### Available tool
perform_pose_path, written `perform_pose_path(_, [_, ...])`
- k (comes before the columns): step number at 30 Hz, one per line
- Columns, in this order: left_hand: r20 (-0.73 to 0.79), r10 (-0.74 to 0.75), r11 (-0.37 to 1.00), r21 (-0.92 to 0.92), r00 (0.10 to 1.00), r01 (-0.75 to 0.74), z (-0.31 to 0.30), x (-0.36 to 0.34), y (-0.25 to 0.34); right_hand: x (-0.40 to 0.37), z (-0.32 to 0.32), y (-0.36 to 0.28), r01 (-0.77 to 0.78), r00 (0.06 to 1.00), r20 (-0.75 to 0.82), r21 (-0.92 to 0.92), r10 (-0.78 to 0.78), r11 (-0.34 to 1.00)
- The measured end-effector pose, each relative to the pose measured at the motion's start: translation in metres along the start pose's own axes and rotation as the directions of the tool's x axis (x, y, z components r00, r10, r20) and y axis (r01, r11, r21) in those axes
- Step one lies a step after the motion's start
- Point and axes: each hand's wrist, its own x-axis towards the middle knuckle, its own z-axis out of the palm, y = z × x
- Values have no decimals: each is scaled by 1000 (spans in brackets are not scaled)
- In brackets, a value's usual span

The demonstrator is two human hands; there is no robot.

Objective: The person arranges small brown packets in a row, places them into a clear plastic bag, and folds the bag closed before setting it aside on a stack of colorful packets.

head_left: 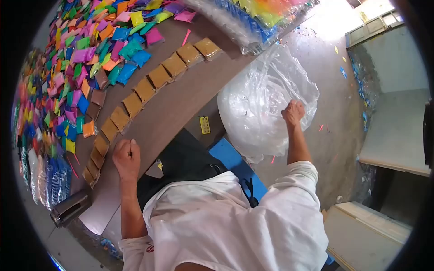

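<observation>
My left hand (127,156) is closed in a fist at the table's near edge, beside the lower part of a curved row of tan square packets (133,105). Whether it holds anything is hidden. On the right, my right hand (294,111) has its fingers curled at a large clear plastic bag (253,117), and it seems to grip the film near the bag's opening. Several small coloured packets (83,55) lie piled on the brown table (181,97) beyond the tan row.
A dark bottle (71,208) stands at the lower left. Clear bags of coloured items (266,18) lie at the top. Below me is a blue seat (230,156). Pale cabinets (366,235) stand at the right, and scraps lie on the floor (334,113).
</observation>
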Motion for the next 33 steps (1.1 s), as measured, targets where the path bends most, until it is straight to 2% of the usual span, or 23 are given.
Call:
perform_pose_path(2, [32,-16,999,36,999,15,-11,-3,-1,-13,-24,13,14,984,179,-71,-2,997])
perform_pose_path(3, [6,-23,1000,9,1000,23,14,1,4,12,-32,36,47,987,156,-67,-36,997])
perform_pose_path(5, [3,-31,999,23,1000,31,11,0,0,23,-25,63,133,976,178,-18,-127,991])
perform_pose_path(6, [-1,-22,999,26,1000,22,9,0,-1,23,-23,65,124,988,96,-10,-123,992])
perform_pose_path(10, [1,-11,1000,24,1000,11,10,-3,-4,23,-35,75,292,942,103,225,-321,930])
perform_pose_path(12, [4,-18,1000,13,1000,18,8,-2,-5,12,-42,65,254,960,-7,436,-279,863])
perform_pose_path(13, [-3,-23,1000,-5,1000,23,9,-1,-4,10,-47,60,246,966,-64,533,-252,809])
perform_pose_path(14, [-7,-28,999,-19,1000,28,9,0,-3,28,-25,66,111,986,-6,778,-169,618])
perform_pose_path(16, [-11,-27,999,-35,1000,27,5,1,2,10,-51,47,-12,995,29,985,-97,171])
perform_pose_path(17, [-14,-25,999,-47,1000,24,4,2,4,-1,-71,35,-63,996,58,995,-67,-79])
perform_pose_path(18, [-9,-32,998,-54,999,31,4,2,4,-9,-89,27,-65,995,52,985,-85,-160])
perform_pose_path(21, [-16,-46,995,-85,999,45,4,1,4,24,-85,43,182,969,-224,930,-100,-320])
perform_pose_path(22, [-28,-42,995,-97,999,39,4,2,6,0,-119,15,237,971,-207,891,118,-386])
perform_pose_path(25, [-41,-43,992,-123,998,38,2,1,6,-18,-164,3,316,946,-310,830,91,-459])
perform_pose_path(28, [-48,-69,979,-194,996,58,4,-1,2,-71,-219,-34,286,940,-340,836,-32,-469])
perform_pose_path(32, [40,-175,912,-369,984,178,-7,-1,2,-143,-257,-98,245,879,-401,844,-257,-477])
perform_pose_path(33, [45,-194,879,-436,980,195,-10,-2,1,-159,-259,-113,214,831,-416,852,-369,-479])
